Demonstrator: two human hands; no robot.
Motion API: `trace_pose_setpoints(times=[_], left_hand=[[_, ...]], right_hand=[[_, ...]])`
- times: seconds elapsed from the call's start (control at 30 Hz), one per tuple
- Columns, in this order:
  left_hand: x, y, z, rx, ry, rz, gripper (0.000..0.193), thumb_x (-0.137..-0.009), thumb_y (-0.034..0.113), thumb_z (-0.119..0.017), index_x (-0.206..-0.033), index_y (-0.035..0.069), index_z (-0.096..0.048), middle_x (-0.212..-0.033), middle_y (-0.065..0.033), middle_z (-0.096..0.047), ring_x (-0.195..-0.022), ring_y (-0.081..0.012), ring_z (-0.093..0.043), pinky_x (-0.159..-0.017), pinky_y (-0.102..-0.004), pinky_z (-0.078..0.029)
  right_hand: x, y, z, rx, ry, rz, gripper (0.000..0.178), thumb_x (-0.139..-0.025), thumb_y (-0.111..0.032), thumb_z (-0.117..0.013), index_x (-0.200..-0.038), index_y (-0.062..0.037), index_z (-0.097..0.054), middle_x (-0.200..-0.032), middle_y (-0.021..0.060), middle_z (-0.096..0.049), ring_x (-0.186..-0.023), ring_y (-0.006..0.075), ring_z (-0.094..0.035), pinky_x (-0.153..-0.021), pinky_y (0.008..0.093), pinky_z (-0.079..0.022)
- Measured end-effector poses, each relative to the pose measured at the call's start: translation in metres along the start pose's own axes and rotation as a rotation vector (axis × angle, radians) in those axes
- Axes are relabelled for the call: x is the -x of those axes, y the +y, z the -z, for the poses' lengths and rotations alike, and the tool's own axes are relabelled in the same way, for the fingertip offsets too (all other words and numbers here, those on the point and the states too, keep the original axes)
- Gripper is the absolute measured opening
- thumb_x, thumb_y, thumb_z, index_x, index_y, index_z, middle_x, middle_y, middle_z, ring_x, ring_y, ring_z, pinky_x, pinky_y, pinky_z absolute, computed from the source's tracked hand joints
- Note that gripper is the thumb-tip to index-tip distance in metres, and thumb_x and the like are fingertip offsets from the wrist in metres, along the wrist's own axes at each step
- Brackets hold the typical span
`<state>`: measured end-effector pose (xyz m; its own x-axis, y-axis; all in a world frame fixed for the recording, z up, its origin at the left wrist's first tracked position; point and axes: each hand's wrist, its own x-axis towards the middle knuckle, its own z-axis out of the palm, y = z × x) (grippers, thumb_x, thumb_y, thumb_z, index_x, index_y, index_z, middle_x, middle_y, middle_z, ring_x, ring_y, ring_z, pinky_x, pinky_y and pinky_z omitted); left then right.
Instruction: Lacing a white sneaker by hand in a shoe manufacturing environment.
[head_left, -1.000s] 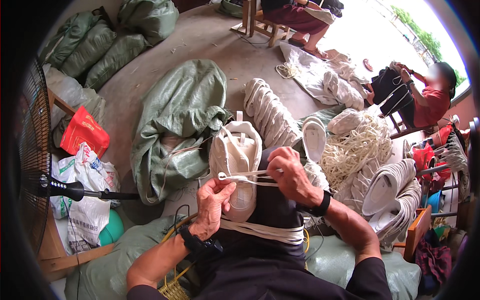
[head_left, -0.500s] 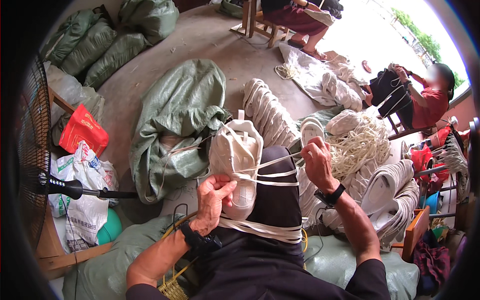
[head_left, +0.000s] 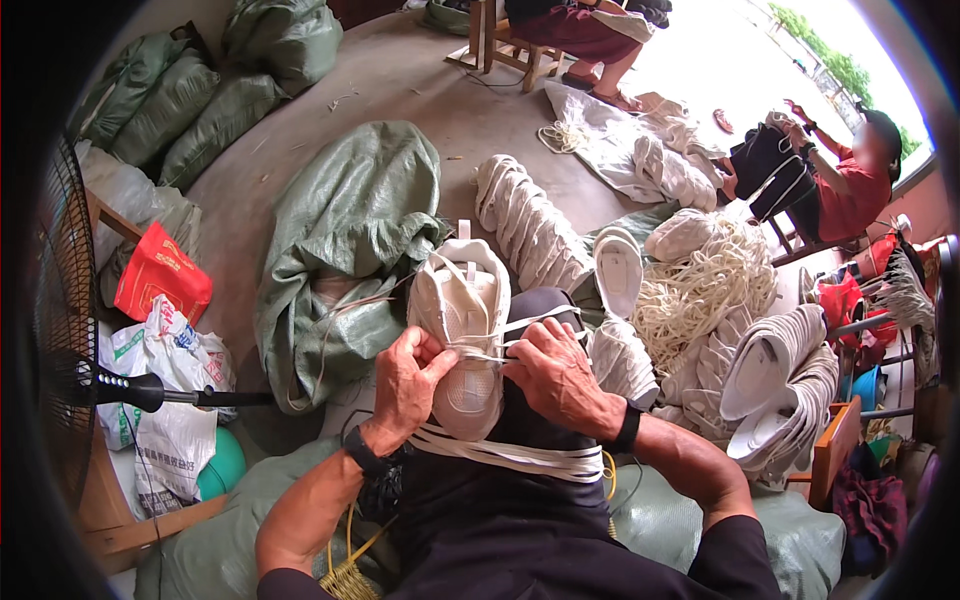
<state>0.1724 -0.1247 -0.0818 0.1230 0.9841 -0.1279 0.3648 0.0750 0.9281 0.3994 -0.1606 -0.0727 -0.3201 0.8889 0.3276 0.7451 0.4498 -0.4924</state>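
Note:
A white lace-up shoe [head_left: 472,395] rests on my left thigh, toe toward me and heel loop away. My left hand [head_left: 402,385] grips its left side, thumb and forefinger pressed at the lowest lacing. Close by on the right, my right hand [head_left: 562,372] pinches a white shoelace [head_left: 480,355] that crosses the front of the shoe. Its exact fingertip grip is partly hidden. More white laces [head_left: 515,458] are stretched around the dark trouser leg below the toe.
Stacked white shoes [head_left: 525,220] and a heap of loose laces [head_left: 690,290] lie ahead and right. A green woven sack [head_left: 350,200] stands left of the shoe. At far left is a black fan [head_left: 65,330]. Two people sit farther off, one in red [head_left: 850,200].
My right hand has come left and down from beyond the shoe's right side to the lacing, bringing the lace with it. My left hand stays at the shoe.

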Motion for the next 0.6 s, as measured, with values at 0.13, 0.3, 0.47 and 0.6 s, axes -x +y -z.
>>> trace_pose_setpoints(times=[0.13,0.3,0.47,0.6], left_hand=[[-0.002,0.004,0.005,-0.005,-0.068,-0.043,0.020,-0.088,0.013,-0.076,-0.086,0.001,-0.060,-0.068,-0.0013,-0.064,-0.056,-0.0061,-0.052,-0.050,-0.0246,-0.042],[0.004,0.002,0.006,0.029,-0.068,-0.062,0.018,-0.089,0.012,-0.075,-0.088,0.002,-0.060,-0.069,-0.0012,-0.063,-0.055,-0.0068,-0.053,-0.049,-0.0244,-0.043],[0.000,-0.001,0.007,0.041,-0.093,-0.047,0.019,-0.089,0.012,-0.075,-0.089,0.002,-0.059,-0.070,-0.0018,-0.063,-0.055,-0.0072,-0.054,-0.049,-0.0245,-0.045],[-0.001,-0.003,0.007,0.065,-0.109,-0.024,0.021,-0.089,0.013,-0.075,-0.089,0.002,-0.058,-0.071,-0.0018,-0.063,-0.054,-0.0069,-0.054,-0.046,-0.0236,-0.045]], right_hand=[[-0.006,0.007,0.000,-0.145,-0.041,0.015,0.015,-0.086,-0.015,-0.069,-0.083,-0.0027,-0.061,-0.084,0.0117,-0.060,-0.088,0.0319,-0.058,-0.077,0.0430,-0.044],[-0.026,0.012,0.034,-0.602,-0.159,-0.534,0.020,-0.090,-0.015,-0.065,-0.080,0.0030,-0.063,-0.068,0.0163,-0.065,-0.064,0.0344,-0.063,-0.060,0.0375,-0.046],[-0.015,0.014,0.033,-0.318,-0.123,-0.242,0.020,-0.090,-0.017,-0.065,-0.084,0.0019,-0.066,-0.067,0.0165,-0.065,-0.064,0.0324,-0.065,-0.059,0.0424,-0.049],[-0.025,0.009,0.038,-0.695,-0.423,-0.666,0.044,-0.100,-0.035,-0.054,-0.083,0.0029,-0.068,-0.064,0.0105,-0.068,-0.053,0.0183,-0.062,-0.051,0.0332,-0.050]])
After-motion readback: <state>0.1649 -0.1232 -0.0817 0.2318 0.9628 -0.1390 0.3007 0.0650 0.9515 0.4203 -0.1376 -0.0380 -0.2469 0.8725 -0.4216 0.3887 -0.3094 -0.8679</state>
